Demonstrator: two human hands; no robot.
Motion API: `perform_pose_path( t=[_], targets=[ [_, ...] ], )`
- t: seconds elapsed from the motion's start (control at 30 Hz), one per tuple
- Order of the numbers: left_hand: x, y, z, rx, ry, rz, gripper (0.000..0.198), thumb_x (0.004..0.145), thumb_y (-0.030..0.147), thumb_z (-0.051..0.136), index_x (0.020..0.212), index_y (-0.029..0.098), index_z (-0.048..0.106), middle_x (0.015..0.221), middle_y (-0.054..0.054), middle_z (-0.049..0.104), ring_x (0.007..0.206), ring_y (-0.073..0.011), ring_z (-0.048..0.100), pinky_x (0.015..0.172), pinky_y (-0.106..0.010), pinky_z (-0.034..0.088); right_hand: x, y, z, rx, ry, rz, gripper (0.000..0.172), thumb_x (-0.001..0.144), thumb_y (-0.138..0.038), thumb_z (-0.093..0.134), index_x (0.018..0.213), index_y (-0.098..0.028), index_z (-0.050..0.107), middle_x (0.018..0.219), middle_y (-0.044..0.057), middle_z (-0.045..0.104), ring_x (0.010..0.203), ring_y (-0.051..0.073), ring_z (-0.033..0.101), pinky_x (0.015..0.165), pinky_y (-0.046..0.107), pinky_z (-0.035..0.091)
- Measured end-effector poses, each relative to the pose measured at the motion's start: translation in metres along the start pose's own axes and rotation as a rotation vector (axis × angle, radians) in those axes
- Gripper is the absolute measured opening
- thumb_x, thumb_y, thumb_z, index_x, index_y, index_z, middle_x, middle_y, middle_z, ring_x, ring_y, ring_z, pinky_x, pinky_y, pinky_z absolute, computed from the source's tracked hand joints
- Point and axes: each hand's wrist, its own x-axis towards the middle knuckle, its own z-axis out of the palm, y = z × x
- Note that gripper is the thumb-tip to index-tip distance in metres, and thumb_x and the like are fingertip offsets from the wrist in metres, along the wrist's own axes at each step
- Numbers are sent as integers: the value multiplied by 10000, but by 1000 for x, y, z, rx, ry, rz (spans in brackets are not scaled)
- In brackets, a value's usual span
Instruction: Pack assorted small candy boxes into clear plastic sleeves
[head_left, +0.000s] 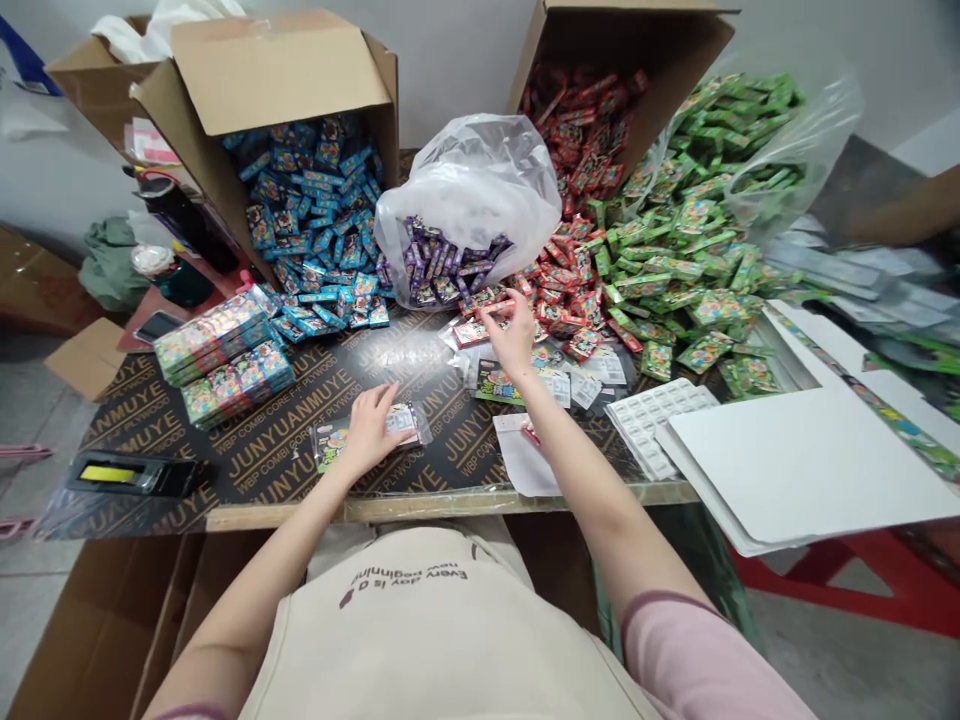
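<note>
My left hand [369, 428] lies on a clear plastic packet [409, 423] holding small colourful boxes, fingers curled over it on the plywood table [300, 440]. My right hand [511, 335] reaches forward and pinches a small red box [487, 308] at the edge of the red pile [577, 270]. Just behind it stands a clear bag of purple boxes [450, 265]. Flat packets and printed cards [555, 380] lie under my right wrist.
A tipped carton spills blue boxes [315, 230] at the back left; another carton [622, 60] spills red ones. Green boxes [690, 250] pour from a clear bag at the right. Wrapped stacks [225, 360], a tape dispenser [135, 475], white sheets [787, 460] and a white tray [652, 420] lie around.
</note>
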Motion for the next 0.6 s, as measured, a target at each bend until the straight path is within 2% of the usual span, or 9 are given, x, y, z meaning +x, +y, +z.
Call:
perform_pose_path(
  t=[0.1,0.17,0.3,0.4,0.5,0.6],
  targets=[
    [9,14,0,-15,16,21,643,788,372,688,1362,176,475,1310,-162,524,1209,-298,480,1046,-459,354,-10,-11,8,-259,-104,-4,766,709,-559,680,1319,-148,464,1078,180,594,1051,359,490,895,495,346],
    [11,20,3,-24,7,33,599,790,336,687,1335,169,506,1302,-163,534,1208,-302,483,1042,-468,363,-13,-15,14,-365,-196,-20,844,659,-553,721,1340,-136,449,1065,195,596,1042,379,483,896,517,324],
    [8,20,2,-99,35,-2,539,779,311,698,1285,188,557,1291,-147,554,1208,-298,499,1041,-483,376,-18,-27,20,-273,-266,-75,709,771,-378,600,1401,-138,379,1083,160,599,998,321,504,886,458,349],
    [9,16,-4,-225,86,-88,447,791,272,679,1225,194,601,1233,-124,601,1168,-265,546,1016,-443,423,-24,-37,18,-172,-274,-198,716,797,-348,555,1442,-151,312,1161,148,564,1030,298,492,885,413,373],
    [12,16,-10,-308,106,-146,370,792,238,667,1155,170,644,1185,-124,635,1129,-253,583,998,-419,448,-28,-40,16,-312,-254,-155,757,790,-439,599,1434,-150,325,1192,182,539,1089,345,463,893,452,360],
    [12,20,-12,-331,96,-145,347,774,234,687,1114,169,669,1171,-123,646,1112,-257,596,990,-423,454,-24,-35,16,-457,-329,-142,617,839,-405,568,1371,-134,413,1124,198,588,1052,348,502,861,432,363]
  ],
)
